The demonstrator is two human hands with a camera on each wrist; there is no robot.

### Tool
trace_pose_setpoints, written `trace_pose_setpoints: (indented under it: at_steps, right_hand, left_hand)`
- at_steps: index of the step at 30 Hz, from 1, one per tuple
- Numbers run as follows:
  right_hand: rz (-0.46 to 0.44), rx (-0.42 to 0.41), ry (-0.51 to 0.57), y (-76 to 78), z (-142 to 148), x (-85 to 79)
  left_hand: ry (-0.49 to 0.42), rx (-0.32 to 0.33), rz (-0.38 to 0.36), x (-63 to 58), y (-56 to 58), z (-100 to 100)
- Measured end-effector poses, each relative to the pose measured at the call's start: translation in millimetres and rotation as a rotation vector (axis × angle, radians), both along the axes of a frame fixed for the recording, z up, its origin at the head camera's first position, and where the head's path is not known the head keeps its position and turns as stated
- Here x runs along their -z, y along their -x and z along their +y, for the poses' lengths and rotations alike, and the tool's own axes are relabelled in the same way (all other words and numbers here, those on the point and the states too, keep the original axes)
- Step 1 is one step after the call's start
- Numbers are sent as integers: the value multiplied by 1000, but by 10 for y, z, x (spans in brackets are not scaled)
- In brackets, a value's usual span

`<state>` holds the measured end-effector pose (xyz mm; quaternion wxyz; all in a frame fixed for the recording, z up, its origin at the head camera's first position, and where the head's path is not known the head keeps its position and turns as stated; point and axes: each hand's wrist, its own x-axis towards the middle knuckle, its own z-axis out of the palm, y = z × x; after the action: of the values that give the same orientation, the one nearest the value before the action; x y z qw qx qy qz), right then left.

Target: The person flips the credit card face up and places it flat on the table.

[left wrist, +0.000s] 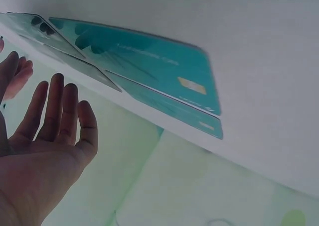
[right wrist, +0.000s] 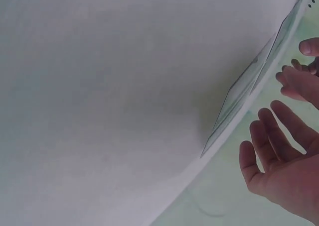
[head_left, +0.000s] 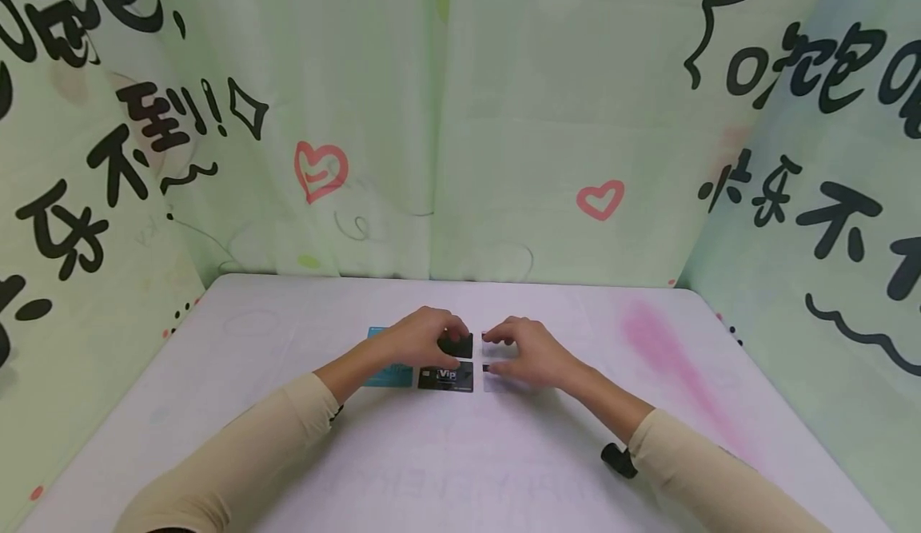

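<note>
Flat cards lie in two rows at mid-table. At the left are two teal cards, one bearing a gold chip in the left wrist view. Two black cards make up the middle pair; the lower black card reads "Vip", and the upper black card is partly hidden by my left hand. That hand hovers over the black pair, fingers loosely bent and parted, clear of the table in the left wrist view. My right hand stays over two pale cards at the right, partly covering them, its fingers likewise spread and holding nothing.
The cards lie on a white table with a pink smear toward its right side. Pale green curtains with black writing and hearts stand along the back and sides. A small black device sits at the right sleeve.
</note>
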<state>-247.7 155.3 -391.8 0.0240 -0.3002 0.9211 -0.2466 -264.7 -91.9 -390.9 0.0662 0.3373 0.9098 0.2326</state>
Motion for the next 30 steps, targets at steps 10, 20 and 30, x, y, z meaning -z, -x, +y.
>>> trace_pose_setpoints:
  at_steps: [10,20,30]
  right_hand:
    - [5,33,9,65,106,2]
    - [6,75,-20,154,221,46]
    - [-7,111,-49,206,323,71]
  left_hand:
    - [31,-23,-44,8,123,167]
    - [75,-20,-39,23,193,302]
    - [129,-46,-56,43,259,427]
